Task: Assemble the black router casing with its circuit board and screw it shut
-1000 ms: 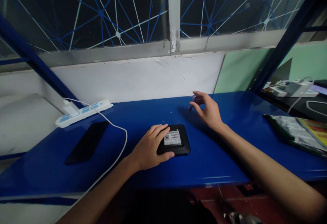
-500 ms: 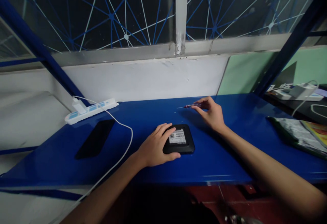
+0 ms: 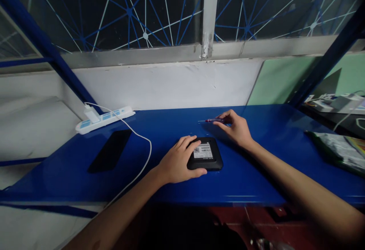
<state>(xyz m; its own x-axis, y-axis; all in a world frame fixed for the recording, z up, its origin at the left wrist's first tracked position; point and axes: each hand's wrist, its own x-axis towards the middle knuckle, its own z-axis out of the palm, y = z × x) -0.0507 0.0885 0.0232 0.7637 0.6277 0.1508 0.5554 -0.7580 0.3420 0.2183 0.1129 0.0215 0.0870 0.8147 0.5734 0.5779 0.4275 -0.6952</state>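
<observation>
A flat black device [image 3: 216, 155] with rounded corners and a white printed label lies on the blue table. My left hand [image 3: 184, 160] grips its left side, fingers over the top and thumb along the near edge. Farther back and to the right, my right hand [image 3: 235, 128] pinches a small screwdriver [image 3: 209, 120] by its reddish, see-through handle. Its thin shaft points left, just above the table and apart from the device. A few tiny metal-looking bits [image 3: 191, 133], too small to make out, lie behind the device.
A black flat slab [image 3: 110, 152] like a phone lies on the left of the blue table [image 3: 245, 189]. Behind it is a white power strip [image 3: 107, 120] with a charger and a white cable [image 3: 149, 147] looping forward. A shiny packet [image 3: 333, 149] sits at the right.
The view has shifted slightly, so things on the table appear a little farther right. My left hand still holds the device, and the screwdriver stays in my right hand, its shaft nearly level.
</observation>
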